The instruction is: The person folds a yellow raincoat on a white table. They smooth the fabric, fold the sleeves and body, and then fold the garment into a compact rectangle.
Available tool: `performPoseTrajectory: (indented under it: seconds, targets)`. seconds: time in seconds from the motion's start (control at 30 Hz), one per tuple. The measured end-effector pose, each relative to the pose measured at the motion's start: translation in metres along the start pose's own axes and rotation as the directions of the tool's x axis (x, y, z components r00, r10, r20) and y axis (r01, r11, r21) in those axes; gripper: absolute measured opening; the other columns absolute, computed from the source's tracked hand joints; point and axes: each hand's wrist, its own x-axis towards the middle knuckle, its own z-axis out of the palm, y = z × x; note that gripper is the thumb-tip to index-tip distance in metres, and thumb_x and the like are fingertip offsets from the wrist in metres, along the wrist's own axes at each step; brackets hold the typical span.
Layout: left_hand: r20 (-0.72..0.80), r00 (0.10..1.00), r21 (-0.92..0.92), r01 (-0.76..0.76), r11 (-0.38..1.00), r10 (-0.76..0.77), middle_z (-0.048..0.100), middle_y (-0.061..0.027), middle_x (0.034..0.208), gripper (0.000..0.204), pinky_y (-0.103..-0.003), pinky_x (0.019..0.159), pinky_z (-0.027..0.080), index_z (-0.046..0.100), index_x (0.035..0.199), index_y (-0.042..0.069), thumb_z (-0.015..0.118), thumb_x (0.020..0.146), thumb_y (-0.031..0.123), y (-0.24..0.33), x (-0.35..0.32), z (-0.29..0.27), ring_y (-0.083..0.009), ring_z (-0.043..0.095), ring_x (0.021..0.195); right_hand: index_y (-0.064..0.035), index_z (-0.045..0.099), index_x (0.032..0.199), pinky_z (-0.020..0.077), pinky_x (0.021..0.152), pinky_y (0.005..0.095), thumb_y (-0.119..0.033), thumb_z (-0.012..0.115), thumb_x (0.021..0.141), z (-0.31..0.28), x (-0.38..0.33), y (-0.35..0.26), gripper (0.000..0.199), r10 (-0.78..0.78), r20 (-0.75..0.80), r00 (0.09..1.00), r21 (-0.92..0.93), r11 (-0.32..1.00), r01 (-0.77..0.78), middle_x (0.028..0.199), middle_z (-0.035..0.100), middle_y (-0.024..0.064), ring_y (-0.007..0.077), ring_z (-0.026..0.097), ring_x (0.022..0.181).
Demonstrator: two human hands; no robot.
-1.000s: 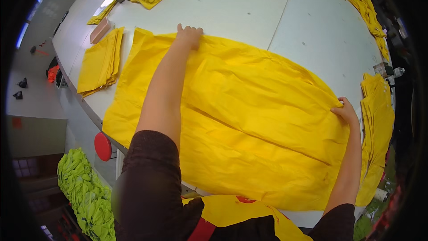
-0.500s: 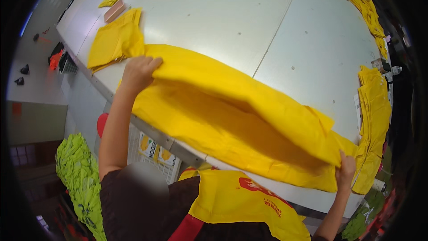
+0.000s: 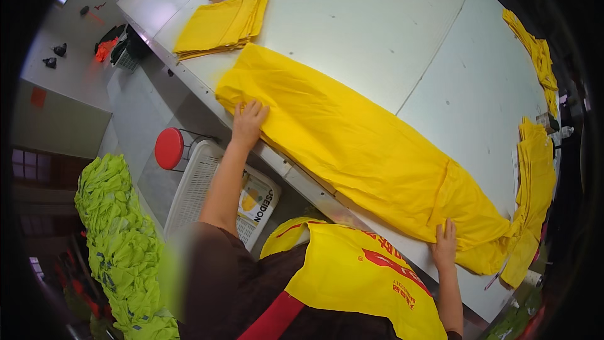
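head view: hands [image 3: 249,121] on yellow fabric [image 3: 365,145]

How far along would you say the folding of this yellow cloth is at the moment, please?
Done: the yellow cloth lies doubled into a long strip along the table edge, and a folded stack sits beside it. In hand: the left hand presses one end, the right hand the other. Left: the strip is far longer than the stacked pieces, so more folds probably remain.

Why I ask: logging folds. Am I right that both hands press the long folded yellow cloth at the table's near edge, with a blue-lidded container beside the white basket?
Not quite: the container's lid is red, as the head view shows. Both the left hand and right hand do press the long folded yellow cloth at the table's near edge, beside the white basket.
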Motion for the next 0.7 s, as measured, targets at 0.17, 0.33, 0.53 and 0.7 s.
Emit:
performPoseTrajectory:
  seconds: [0.17,0.33,0.53,0.7]
  targets:
    - [0.010,0.993,0.029,0.113,0.993,-0.114,0.057,-0.0072,0.104,0.041,-0.041,0.085,0.041,0.058,0.105,0.013,0.065,0.065,0.008,-0.082,0.014,-0.005,-0.0241,0.054,0.100,-0.0048,0.043,0.126,0.0299,0.100,0.0467,-0.007,0.062,0.072,0.005,0.003,0.027,0.058,-0.032,0.013,0.999,0.000,0.999,0.032,0.140,0.028,0.0204,0.0386,0.027,0.129]
    - [0.122,0.807,-0.369,0.577,0.729,-0.578,0.057,-0.0110,0.106,0.049,-0.037,0.082,0.045,0.054,0.115,0.009,0.068,0.067,0.012,-0.110,0.029,-0.003,-0.0295,0.055,0.099,-0.0008,0.044,0.124,0.0270,0.104,0.0432,-0.001,0.062,0.071,0.009,0.000,0.034,0.056,-0.031,-0.022,0.999,0.035,0.999,0.032,0.139,0.029,0.0223,0.0410,0.027,0.128]
    - [0.799,0.439,-0.552,0.807,-0.211,-0.412,0.058,-0.0069,0.103,0.059,-0.037,0.077,0.046,0.041,0.127,0.007,0.059,0.071,0.004,-0.135,0.022,-0.023,-0.0195,0.056,0.090,0.0019,0.043,0.123,0.0255,0.105,0.0434,0.000,0.062,0.071,0.009,-0.001,0.032,0.055,0.008,0.008,1.000,0.068,0.998,-0.009,0.140,0.027,0.0230,0.0422,0.026,0.128]
    - [0.687,0.554,-0.727,0.509,-0.461,-0.470,0.059,-0.0039,0.098,0.046,-0.035,0.075,0.049,0.047,0.116,0.009,0.052,0.073,-0.005,-0.150,0.032,-0.029,-0.0173,0.058,0.083,0.0011,0.040,0.125,0.0276,0.101,0.0465,-0.004,0.062,0.072,0.007,0.002,0.028,0.057,0.000,0.038,0.999,-0.030,1.000,0.001,0.143,0.022,0.0217,0.0409,0.024,0.129]
